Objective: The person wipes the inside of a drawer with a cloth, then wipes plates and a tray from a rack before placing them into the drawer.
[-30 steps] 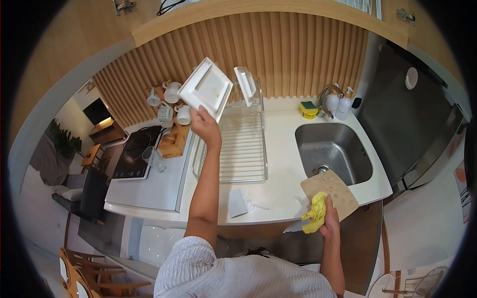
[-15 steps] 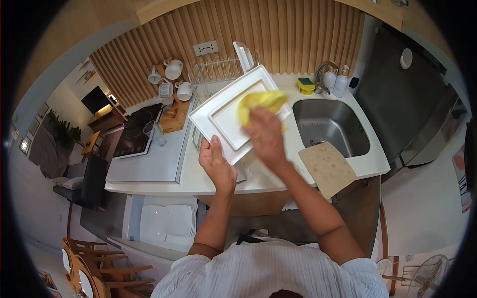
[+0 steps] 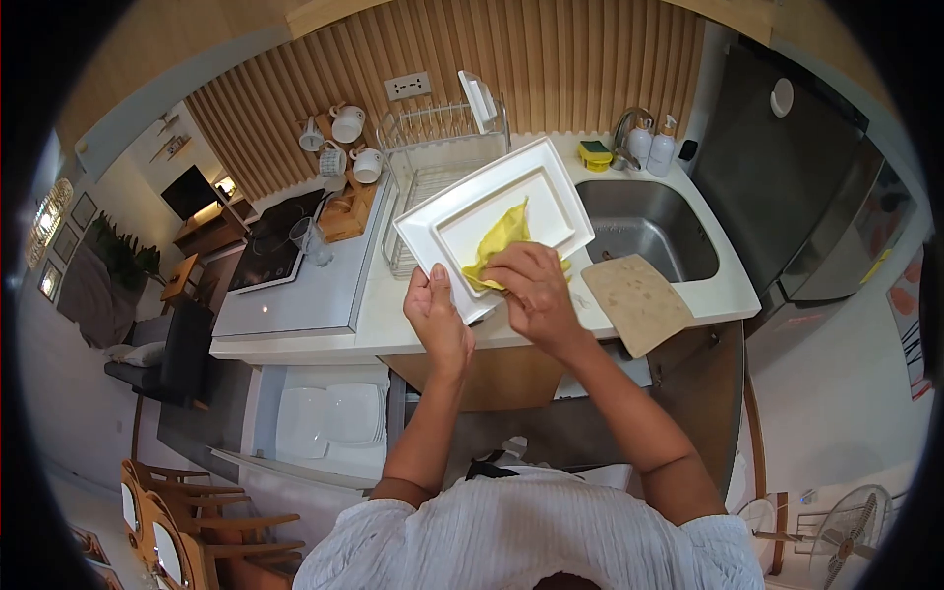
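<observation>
A white rectangular plate (image 3: 556,192) is held tilted above the counter, its underside with a raised rim facing me. My left hand (image 3: 439,317) grips its lower left corner, thumb on the near face. Against the plate's lower middle, my right hand (image 3: 532,287) presses a bunched yellow cloth (image 3: 503,232), fingers closed around it. Behind the plate stands a metal dish rack (image 3: 418,138) with a white dish (image 3: 478,98) upright in it.
A steel sink (image 3: 654,226) lies to the right, a beige mat (image 3: 637,303) over its front edge. Sponges (image 3: 595,155) and pump bottles (image 3: 661,147) stand behind. Mugs (image 3: 347,124), a glass (image 3: 311,242) and a cooktop (image 3: 264,258) are left. Below, an open drawer (image 3: 268,418) holds white plates (image 3: 354,413).
My right hand and the cloth have moved down across the plate towards its lower edge. The plate has shifted slightly right, and the whole view has shifted a little.
</observation>
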`<control>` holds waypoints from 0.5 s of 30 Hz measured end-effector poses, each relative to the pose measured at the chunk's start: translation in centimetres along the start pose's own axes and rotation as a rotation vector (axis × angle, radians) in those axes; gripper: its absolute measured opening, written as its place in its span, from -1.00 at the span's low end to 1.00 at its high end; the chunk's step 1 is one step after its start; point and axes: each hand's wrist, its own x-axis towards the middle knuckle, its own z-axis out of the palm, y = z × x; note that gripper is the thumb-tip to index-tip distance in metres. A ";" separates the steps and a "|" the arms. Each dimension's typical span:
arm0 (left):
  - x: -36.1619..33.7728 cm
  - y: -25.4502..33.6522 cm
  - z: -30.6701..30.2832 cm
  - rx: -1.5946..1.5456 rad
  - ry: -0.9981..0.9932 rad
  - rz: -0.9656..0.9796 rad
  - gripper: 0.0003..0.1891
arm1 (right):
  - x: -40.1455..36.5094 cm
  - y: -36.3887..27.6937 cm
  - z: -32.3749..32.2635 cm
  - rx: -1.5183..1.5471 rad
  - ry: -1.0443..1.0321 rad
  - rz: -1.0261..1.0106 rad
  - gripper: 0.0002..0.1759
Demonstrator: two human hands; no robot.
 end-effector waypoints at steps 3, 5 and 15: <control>-1.1 0.9 -1.0 0.024 -0.003 -0.002 -0.79 | -0.7 2.1 -2.5 -0.227 0.117 -0.013 -0.62; -1.7 2.0 -2.1 0.042 0.002 0.004 -0.78 | -1.0 3.2 -5.1 -0.312 0.337 0.180 -0.67; -6.0 3.9 -6.1 0.279 -0.036 -0.265 -0.49 | -2.1 -3.4 -9.5 0.805 -0.154 0.826 -0.51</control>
